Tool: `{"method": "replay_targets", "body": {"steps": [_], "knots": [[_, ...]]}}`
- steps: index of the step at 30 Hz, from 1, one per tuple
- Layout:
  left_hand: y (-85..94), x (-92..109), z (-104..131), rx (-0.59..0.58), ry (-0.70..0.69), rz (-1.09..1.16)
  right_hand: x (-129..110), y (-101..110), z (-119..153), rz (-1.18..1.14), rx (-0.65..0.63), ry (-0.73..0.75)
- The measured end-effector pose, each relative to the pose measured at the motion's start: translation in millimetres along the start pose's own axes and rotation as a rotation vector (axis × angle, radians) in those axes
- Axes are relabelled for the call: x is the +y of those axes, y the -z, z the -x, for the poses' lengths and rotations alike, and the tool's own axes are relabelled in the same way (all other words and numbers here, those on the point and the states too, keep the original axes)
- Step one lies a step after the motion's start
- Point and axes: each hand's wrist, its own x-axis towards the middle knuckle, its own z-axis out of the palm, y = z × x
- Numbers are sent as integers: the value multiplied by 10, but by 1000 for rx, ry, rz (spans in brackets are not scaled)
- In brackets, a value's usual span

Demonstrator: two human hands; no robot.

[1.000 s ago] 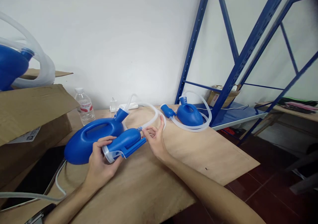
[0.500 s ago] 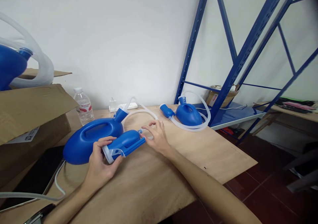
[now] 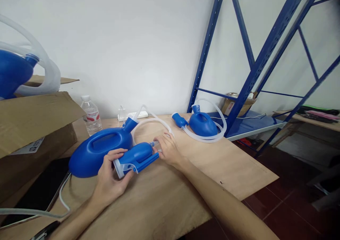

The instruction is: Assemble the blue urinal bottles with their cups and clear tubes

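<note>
My left hand (image 3: 113, 174) is closed round the white-capped end of a small blue urinal cup (image 3: 139, 153), lifted above the table and tilted. A blue handle strip runs along the cup's lower side. At the cup's narrow spout, my right hand (image 3: 167, 148) pinches the end of a clear tube (image 3: 157, 146); how far it sits over the spout is partly hidden by the fingers. Directly behind lies a large blue urinal bottle (image 3: 98, 149) with a grip hole and an angled neck. The tube loops behind my right hand near that neck.
Another blue urinal bottle (image 3: 203, 124) with a small cup (image 3: 179, 120) and coiled tube lies at the back right. On the left are an open cardboard box (image 3: 39, 117), a water bottle (image 3: 91, 116) and a black tablet-like device (image 3: 39, 188). A power strip (image 3: 135, 115) lies by the wall.
My right hand has closed in round the tube end at the cup's spout; its fingers were more spread before. The cup has shifted slightly to the right with my left hand.
</note>
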Motion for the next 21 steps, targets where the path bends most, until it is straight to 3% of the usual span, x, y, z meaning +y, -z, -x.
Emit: {"method": "replay_targets", "body": {"steps": [6, 11, 15, 21], "knots": [[-12, -5, 7, -1, 25, 1, -22, -29, -22, 16, -26, 15], [-14, -12, 31, -24, -30, 4, -7, 36, -49, -59, -11, -113], [-20, -4, 40, -22, -13, 8, -10, 125, -47, -200, -66, -110], [-24, 4, 27, -34, -94, -14, -69, 58, -59, -341, -133, -258]]}}
